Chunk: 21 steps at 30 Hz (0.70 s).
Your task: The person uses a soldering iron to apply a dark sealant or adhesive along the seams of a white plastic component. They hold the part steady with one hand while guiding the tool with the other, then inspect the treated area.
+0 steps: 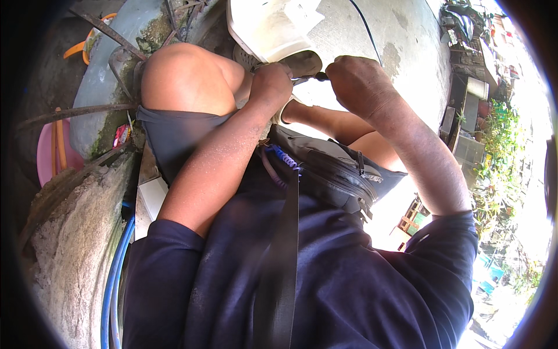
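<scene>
My left hand [273,87] is a closed fist between my knees, fingers curled away from view. Level with it on the right, my right hand [357,84] is also closed. In the gap between the two fists shows a slim dark piece with a black rounded end [321,76], close against my right fingers. Its kind is too small to make out, and what each hand grips is mostly hidden. Just beyond my left hand is a brown rounded object [303,63]; whether I hold it or it lies behind, I cannot tell.
A white plastic bin [247,32] stands just beyond my hands on concrete, with a dark cable [367,29] nearby. At left are metal bars [75,114], a pink basin [70,154], a rough stone block [78,256] and a blue hose [119,262]. A black waist bag [331,166] rests on my lap.
</scene>
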### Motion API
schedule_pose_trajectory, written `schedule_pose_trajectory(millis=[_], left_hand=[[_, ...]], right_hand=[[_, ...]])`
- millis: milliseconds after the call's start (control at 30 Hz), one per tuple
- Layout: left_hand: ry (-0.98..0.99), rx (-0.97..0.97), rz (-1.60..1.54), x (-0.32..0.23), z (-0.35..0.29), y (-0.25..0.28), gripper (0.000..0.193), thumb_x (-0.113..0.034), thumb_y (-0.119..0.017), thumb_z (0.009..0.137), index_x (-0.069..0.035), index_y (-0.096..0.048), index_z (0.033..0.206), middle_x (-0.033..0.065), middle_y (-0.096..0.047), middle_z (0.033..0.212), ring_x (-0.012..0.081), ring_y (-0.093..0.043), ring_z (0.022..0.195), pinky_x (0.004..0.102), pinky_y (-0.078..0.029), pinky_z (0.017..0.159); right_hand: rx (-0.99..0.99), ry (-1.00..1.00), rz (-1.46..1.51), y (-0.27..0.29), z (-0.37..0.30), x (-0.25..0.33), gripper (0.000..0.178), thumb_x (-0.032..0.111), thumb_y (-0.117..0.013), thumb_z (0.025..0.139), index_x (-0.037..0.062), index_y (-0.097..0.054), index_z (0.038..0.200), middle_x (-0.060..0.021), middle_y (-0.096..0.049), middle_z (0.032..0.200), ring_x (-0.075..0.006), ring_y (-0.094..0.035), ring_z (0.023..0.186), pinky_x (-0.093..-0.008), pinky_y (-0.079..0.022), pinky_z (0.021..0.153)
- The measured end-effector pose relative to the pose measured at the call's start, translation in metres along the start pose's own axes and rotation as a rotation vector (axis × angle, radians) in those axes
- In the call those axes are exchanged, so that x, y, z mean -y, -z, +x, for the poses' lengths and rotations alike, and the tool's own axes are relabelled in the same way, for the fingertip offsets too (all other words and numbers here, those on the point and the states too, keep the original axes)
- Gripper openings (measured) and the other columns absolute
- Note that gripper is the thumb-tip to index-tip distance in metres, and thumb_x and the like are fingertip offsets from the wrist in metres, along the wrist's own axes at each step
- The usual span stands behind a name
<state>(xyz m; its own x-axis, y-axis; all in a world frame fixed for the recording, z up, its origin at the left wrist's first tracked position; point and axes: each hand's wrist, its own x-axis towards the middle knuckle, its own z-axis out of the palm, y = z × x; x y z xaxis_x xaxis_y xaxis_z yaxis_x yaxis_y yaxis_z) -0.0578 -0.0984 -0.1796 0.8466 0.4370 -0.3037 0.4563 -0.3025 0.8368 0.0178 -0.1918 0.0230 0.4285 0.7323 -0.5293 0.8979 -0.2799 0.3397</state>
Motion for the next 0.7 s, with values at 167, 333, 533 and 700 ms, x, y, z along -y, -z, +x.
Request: schedule_pose_trajectory(millis=[167,333,533,700], left_hand=[[-0.005,0.005,0.005,0.0006,0.0003,0.0001,0.015,-0.017,-0.067,0.094,-0.011,-0.079,0.102,0.0163,-0.077,0.105,0.0356,-0.073,0.101,0.0435,-0.058,0.09],[-0.008,0.004,0.008,0.0005,-0.0002,0.0,0.015,-0.016,-0.068,0.093,-0.011,-0.079,0.101,0.0161,-0.077,0.104,0.0355,-0.074,0.101,0.0434,-0.057,0.089],[0.009,-0.001,0.006,0.0013,0.0009,-0.0024,0.015,-0.015,-0.068,0.092,-0.011,-0.079,0.1,0.0163,-0.077,0.104,0.0361,-0.073,0.1,0.0433,-0.057,0.089],[-0.006,-0.02,-0.006,0.0014,0.0008,-0.0028,0.015,-0.015,-0.067,0.092,-0.011,-0.08,0.099,0.017,-0.077,0.103,0.0368,-0.073,0.1,0.0436,-0.058,0.089]], right_hand=[[-0.025,0.018,0.004,-0.0022,-0.002,-0.0022,0.018,0.012,-0.062,0.098,0.0056,-0.079,0.097,-0.0129,-0.078,0.095,-0.026,-0.078,0.093,-0.0381,-0.064,0.082],[-0.007,0.011,-0.016,-0.0027,-0.001,-0.0018,0.018,0.012,-0.063,0.098,0.0056,-0.079,0.097,-0.0129,-0.078,0.095,-0.0262,-0.078,0.092,-0.0383,-0.064,0.082],[0.006,-0.036,-0.006,0.0033,-0.0024,-0.0049,0.019,0.011,-0.061,0.098,0.0063,-0.079,0.097,-0.0131,-0.078,0.096,-0.0267,-0.078,0.092,-0.0386,-0.064,0.081],[-0.066,-0.04,0.023,0.0005,0.0,-0.0059,0.02,0.011,-0.06,0.098,0.006,-0.079,0.097,-0.0134,-0.078,0.097,-0.0282,-0.078,0.092,-0.0391,-0.064,0.081]])
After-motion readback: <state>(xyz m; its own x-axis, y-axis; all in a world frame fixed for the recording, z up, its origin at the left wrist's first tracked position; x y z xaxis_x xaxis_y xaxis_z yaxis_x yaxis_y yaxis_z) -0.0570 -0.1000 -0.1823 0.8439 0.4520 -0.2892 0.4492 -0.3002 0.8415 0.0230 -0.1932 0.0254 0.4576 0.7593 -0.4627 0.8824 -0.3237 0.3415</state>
